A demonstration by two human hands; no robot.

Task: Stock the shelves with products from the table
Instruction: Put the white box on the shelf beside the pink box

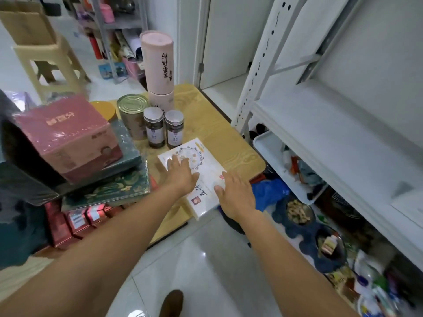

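A flat white box (206,170) with a round blue pattern and red seals lies on the wooden table (224,138), its near corner over the table's edge. My left hand (180,175) rests flat on its left side with fingers straight. My right hand (235,193) lies at its right near edge, fingers extended, thumb on the box top. Behind the box stand two dark jars (163,129) with silver lids, a tin can (132,115) and a tall pink tube (158,67). The white metal shelf unit (332,124) stands to the right, its boards bare.
On the table's left, a pink wrapped box (68,138) tops a stack of green boxes (109,188); red cartons (75,223) sit below. A white tray (272,147), blue bag (267,193), food bowls (299,213) and clutter fill the floor under the shelf. A beige stool (48,60) stands behind.
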